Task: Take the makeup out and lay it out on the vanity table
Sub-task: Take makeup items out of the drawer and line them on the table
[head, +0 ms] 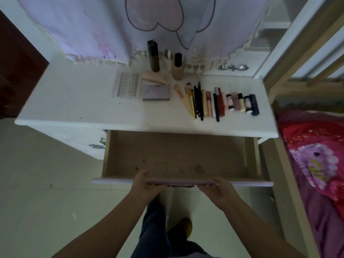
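The white rectangular vanity surface (74, 101) carries the makeup, laid out in two groups. At the rear stand a tall dark rectangular tube (153, 55), a small pale bottle with a metallic cap (168, 59) and a beige glass bottle with a black cap (179, 67). In front of these lie a clear tray of false lashes (127, 87), a peach squeeze tube (156, 77) on its side and a grey-lilac rectangular palette (156, 92), which touches the tray's right edge. To the right, a fan of gold-handled brushes (187, 98) lies beside a tight row of pencils, lip tubes and small bottles (226, 102), ending in a dark navy cylinder (254, 104) at the far right.

The light-brown wooden drawer (176, 155) below the surface is pulled fully out; its stained floor is visible and holds no items.

Left hand (144, 185): grips the lilac drawer front (251, 183) left of centre, thumb over the top edge, fingers curled beneath. Right hand (218, 190): grips the same front right of centre, fingers wrapped under the edge. A dark handle shows between both hands.

A pale printed cloth (93, 25) hangs behind the surface. A bed with a pink patterned cover (314, 151) stands on the right.
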{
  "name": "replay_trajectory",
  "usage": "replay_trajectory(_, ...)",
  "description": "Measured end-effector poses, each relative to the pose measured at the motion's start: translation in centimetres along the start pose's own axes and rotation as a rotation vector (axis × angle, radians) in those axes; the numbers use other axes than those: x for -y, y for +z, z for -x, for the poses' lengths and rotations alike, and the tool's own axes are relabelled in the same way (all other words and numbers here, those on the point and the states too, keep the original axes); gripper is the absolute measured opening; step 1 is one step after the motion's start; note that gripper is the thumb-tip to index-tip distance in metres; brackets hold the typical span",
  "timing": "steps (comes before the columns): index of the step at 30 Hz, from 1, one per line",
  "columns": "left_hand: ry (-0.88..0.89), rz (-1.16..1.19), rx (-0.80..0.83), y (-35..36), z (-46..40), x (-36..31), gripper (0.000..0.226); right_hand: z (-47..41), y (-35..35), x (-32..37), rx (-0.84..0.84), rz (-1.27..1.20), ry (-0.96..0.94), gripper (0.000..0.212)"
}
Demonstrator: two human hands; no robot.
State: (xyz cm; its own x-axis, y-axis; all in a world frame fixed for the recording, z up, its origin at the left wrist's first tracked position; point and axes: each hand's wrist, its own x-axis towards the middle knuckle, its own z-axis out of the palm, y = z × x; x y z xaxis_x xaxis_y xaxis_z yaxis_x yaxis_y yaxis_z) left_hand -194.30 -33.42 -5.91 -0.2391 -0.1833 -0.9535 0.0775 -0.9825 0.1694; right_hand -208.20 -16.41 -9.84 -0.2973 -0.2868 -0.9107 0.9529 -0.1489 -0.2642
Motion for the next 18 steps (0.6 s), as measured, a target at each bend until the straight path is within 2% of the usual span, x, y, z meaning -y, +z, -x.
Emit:
replay_trajectory(2, -0.033, 0.06, -0.019, -0.2, -0.1, -0.8, 0.056, 0.6, 0.3, 0.6, -0.041, 0.016, 0.005, 0.032)
replay_trajectory(6, 0.003, -0.043, 0.043, 0.2, 0.8, -1.8, 0.064, 1.2, 1.0, 1.8, -0.085, 0.054, -0.003, 0.028)
replay_trajectory(8, 0.046, -0.131, 0.019, 0.8, 1.5, -2.6, 0.055, 1.7, 1.7, 2.1, -0.092, 0.115, -0.012, 0.026)
replay_trajectory(11, 0.078, -0.047, 0.075, 1.4, 0.9, -2.9, 0.062, 2.7, 3.4, 2.9, -0.093, 0.176, -0.054, 0.036)
replay_trajectory(13, -0.012, 0.134, 0.077, 3.1, 1.4, -3.4, 0.017, 2.5, 4.7, 3.7, -0.101, 0.171, -0.074, 0.042)
replay_trajectory(15, 0.083, 0.086, 0.054, 5.1, 2.7, -4.1, 0.024, 2.0, 6.2, 4.8, -0.112, 0.126, -0.104, 0.042)
replay_trajectory(16, 0.022, 0.199, 0.134, 5.7, 2.0, -4.6, 0.027, 1.8, 7.2, 5.4, -0.111, 0.116, -0.123, 0.041)
replay_trajectory(18, 0.038, 0.238, 0.273, 6.4, 0.9, -5.8, 0.051, 1.2, 8.7, 6.4, -0.144, 0.085, -0.152, 0.042)
